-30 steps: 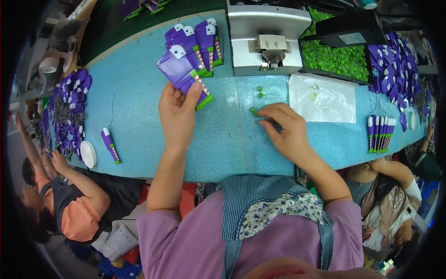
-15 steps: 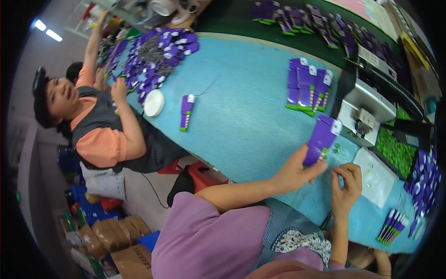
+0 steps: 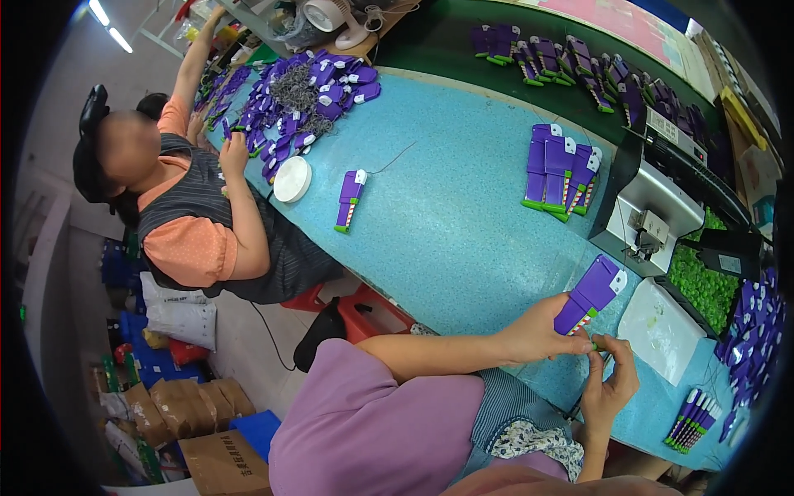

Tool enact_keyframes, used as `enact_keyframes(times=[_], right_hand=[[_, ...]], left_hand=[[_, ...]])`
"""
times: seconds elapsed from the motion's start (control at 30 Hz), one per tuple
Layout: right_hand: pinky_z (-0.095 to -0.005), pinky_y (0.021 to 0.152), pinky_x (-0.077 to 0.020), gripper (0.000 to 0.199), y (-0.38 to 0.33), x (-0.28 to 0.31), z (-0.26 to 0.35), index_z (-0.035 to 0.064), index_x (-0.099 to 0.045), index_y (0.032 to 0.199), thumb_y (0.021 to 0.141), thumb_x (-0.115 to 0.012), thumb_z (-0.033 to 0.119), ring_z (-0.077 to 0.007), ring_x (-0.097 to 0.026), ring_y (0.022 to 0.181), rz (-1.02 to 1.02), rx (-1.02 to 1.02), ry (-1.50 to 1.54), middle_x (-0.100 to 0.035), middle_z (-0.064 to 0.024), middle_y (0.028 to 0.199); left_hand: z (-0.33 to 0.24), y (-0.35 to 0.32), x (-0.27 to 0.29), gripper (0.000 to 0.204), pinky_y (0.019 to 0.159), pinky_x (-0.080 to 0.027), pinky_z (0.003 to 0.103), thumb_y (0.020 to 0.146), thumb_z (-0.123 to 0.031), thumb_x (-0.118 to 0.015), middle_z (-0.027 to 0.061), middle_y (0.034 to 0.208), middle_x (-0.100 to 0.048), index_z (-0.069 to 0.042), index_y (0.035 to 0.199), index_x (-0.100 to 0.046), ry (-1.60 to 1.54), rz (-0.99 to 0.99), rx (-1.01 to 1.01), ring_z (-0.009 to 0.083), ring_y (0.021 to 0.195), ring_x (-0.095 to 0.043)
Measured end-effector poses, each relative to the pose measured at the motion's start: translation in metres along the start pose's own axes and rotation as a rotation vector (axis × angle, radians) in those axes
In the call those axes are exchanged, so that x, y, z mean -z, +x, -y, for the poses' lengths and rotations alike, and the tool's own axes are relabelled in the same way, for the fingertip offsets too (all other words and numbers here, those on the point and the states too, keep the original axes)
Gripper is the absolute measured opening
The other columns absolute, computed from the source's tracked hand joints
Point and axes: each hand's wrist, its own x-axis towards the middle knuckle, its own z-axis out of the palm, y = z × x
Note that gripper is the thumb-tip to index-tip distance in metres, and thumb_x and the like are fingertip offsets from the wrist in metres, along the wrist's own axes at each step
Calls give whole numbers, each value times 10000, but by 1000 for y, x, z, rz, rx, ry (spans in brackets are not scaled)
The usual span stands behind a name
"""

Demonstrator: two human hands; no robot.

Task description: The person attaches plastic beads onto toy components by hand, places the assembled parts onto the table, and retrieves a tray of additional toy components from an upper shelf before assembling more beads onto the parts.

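My left hand (image 3: 536,332) grips a flat purple plastic piece (image 3: 589,296) with a white end, a striped edge and a green foot. It is held tilted above the blue tabletop (image 3: 463,273), white end away from me. At its near end, my right hand (image 3: 610,382) has thumb and forefinger pinched on a small green part (image 3: 596,346). Fingers partly hide whether this part is joined to the purple piece. Beyond my hands lies a group of similar purple pieces (image 3: 556,169). One single purple piece (image 3: 351,198) rests farther left.
Right of my hands stand a metal press-like machine (image 3: 662,194), a tray of small green parts (image 3: 710,285) and a white sheet (image 3: 664,331). Purple pieces line up (image 3: 693,420) near the right edge. A co-worker (image 3: 198,223) sits left, by a purple heap (image 3: 302,95) and white round lid (image 3: 292,179).
My left hand has brought the purple piece nearer to me and tilted it more. My right hand, apart from it before, now meets its near end. The whole view has shifted slightly.
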Motion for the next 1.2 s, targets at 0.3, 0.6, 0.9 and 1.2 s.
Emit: enact_keyframes(times=[0.3,0.6,0.9,1.2], right_hand=[[-332,668,-486,228,12,-3,-6,-32,-642,947,730,-709,-47,-270,-622,735,-16,16,175,-673,-144,854],[-330,674,-487,184,10,32,-20,-21,-650,883,717,-729,-15,-250,-620,768,-54,-10,76,-664,-126,870],[-366,761,-411,184,0,96,-81,56,-650,841,671,-715,31,-244,-530,864,-187,-92,-719,-615,-38,889],[-361,780,-403,177,5,88,-82,68,-675,853,684,-718,35,-227,-534,864,-181,-30,-741,-623,-32,892]], left_hand=[[-7,0,10,331,514,-433,206,788,-84,-754,20,822,-601,-40,1036,-538,-129,7,61,64,642,-542],[-4,20,-13,194,588,-470,255,950,-125,-551,94,919,-617,4,1087,-506,-70,79,2,112,701,-555],[6,23,-17,315,638,-477,331,967,-249,-417,119,979,-539,-13,1174,-441,56,92,-65,190,755,-546],[11,25,-25,297,653,-496,309,921,-17,-529,116,1016,-573,-14,1204,-439,50,107,-184,165,784,-585]])
